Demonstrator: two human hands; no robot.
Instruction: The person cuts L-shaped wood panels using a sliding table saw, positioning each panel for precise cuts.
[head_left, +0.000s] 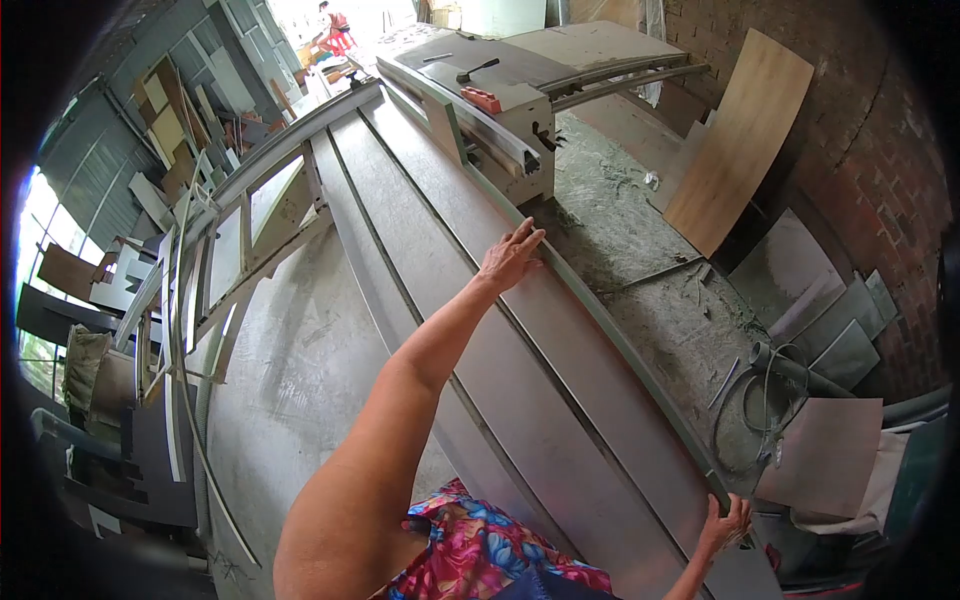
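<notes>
L hand [510, 258] flat, fingers spread, released, on 1 long panel [560, 400] atop saw counter [400, 260]; R hand [725, 525] fingers clenched round panel's near edge. 2 hands total.

Long panel [560, 400] lies on the saw table [420, 200], left hand [512, 258] farther along its right edge, right hand [725, 525] nearer. Board [740, 140] leans against the wall right; hose [760, 400] lies on the floor below.

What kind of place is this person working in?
Most likely a woodworking or panel-cutting workshop: a long sliding table saw, cut boards leaning on a brick wall, offcuts and dust on the floor. Both hands rest on a long panel.
</notes>
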